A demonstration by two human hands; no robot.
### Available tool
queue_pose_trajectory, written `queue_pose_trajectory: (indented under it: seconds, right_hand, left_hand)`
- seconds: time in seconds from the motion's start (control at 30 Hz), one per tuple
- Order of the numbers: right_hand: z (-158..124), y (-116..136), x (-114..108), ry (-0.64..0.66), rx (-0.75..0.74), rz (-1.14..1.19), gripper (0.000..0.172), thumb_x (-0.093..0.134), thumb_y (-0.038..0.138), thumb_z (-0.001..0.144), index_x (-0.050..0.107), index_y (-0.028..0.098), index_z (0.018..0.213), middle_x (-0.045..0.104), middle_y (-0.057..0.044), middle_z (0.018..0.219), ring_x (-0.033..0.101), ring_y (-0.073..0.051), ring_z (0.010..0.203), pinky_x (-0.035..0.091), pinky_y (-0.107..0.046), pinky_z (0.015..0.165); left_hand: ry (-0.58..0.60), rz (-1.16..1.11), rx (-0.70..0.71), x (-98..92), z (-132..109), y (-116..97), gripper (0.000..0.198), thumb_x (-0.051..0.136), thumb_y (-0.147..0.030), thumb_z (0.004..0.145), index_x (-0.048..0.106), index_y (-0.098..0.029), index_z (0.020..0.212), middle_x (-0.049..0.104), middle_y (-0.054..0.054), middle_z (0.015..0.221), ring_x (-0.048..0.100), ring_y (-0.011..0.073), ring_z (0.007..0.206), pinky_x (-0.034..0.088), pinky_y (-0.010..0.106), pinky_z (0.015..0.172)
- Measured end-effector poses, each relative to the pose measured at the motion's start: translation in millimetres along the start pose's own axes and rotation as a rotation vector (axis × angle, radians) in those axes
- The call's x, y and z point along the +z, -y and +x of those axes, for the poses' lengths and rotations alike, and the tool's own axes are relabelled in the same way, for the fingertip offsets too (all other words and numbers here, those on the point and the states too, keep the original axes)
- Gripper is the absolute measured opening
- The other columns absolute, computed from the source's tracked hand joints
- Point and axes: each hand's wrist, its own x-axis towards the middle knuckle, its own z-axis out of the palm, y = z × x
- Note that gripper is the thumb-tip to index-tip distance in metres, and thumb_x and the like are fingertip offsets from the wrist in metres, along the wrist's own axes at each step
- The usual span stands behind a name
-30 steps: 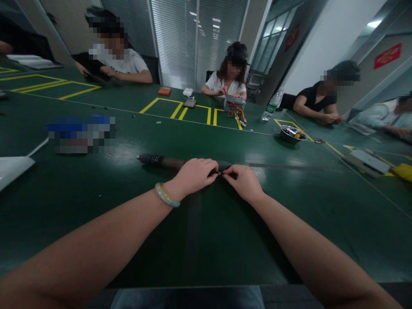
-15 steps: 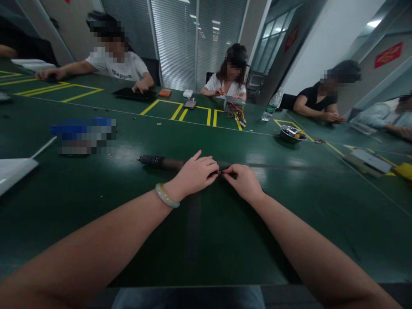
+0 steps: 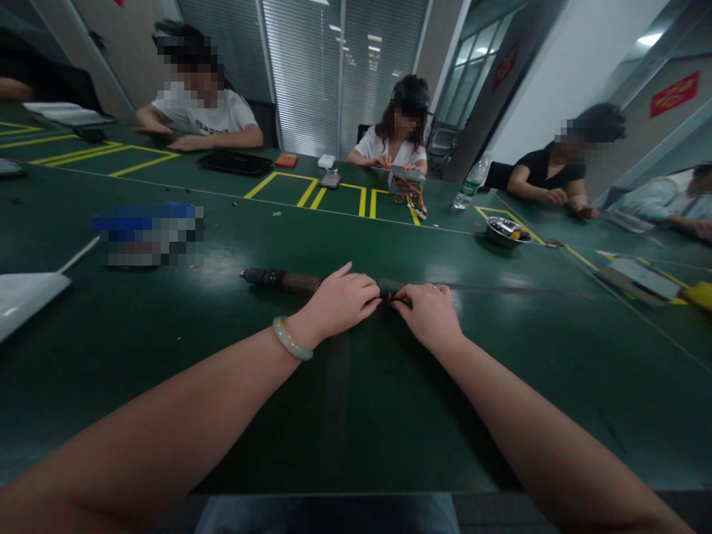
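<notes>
A long dark electric screwdriver [image 3: 297,282] lies across the green table, its metal tip pointing left and its middle brownish. My left hand [image 3: 348,300], with a pale green bangle on the wrist, rests over the right part of the tool, fingers curled round it. Close to its right, my right hand [image 3: 427,310] pinches a small dark piece [image 3: 392,295] between thumb and forefinger at the tool's right end. Fingers cover most of that piece, so I cannot tell whether it touches the tool.
On the left lie a blurred blue-and-white item [image 3: 147,233] and a white sheet [image 3: 27,300]. Farther back are a black tray [image 3: 236,162], coloured wires [image 3: 410,196], a water bottle [image 3: 470,185] and a metal bowl [image 3: 505,236]. Several people sit around the table [image 3: 267,430].
A small brassy spot visible between my hands is now mostly hidden, and my right fingers have shifted slightly. Across the table, a person at left has drawn both hands together, away from the black tray.
</notes>
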Motion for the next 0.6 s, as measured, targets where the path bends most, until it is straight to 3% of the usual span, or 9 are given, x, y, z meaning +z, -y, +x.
queue_pose_trajectory:
  seconds: [0.13,0.37,0.6]
  right_hand:
    - [-3.5,1.8,-3.9,0.023,0.009,-0.058,0.015,0.066,0.036,0.087,0.069,0.022,0.084,0.067,-0.007,0.087,0.058,-0.027,0.088,0.037,-0.041,0.08]
    - [-5.4,-1.1,-7.7,0.113,0.014,-0.012,0.008,0.069,0.029,0.085,0.07,0.021,0.082,0.067,-0.006,0.084,0.059,-0.024,0.078,0.042,-0.036,0.071]
    - [-6.2,-1.1,-9.9,0.098,-0.015,-0.009,0.006,0.068,0.024,0.085,0.071,0.021,0.08,0.065,-0.005,0.083,0.059,-0.022,0.075,0.044,-0.034,0.07]
  left_hand:
    - [0.007,-0.016,-0.012,0.3,0.7,1.1,0.021,0.048,-0.031,0.095,0.064,-0.021,0.104,0.067,0.004,0.105,0.062,0.0186,0.101,0.032,0.05,0.108]
    - [0.026,-0.036,-0.015,-1.1,0.5,3.1,0.021,0.047,-0.03,0.095,0.066,-0.021,0.096,0.067,0.003,0.104,0.062,0.0183,0.099,0.033,0.05,0.108]
    - [0.033,-0.017,-0.015,0.0,-0.8,4.6,0.017,0.058,-0.031,0.088,0.063,-0.021,0.1,0.066,0.003,0.104,0.062,0.0198,0.1,0.033,0.05,0.108]
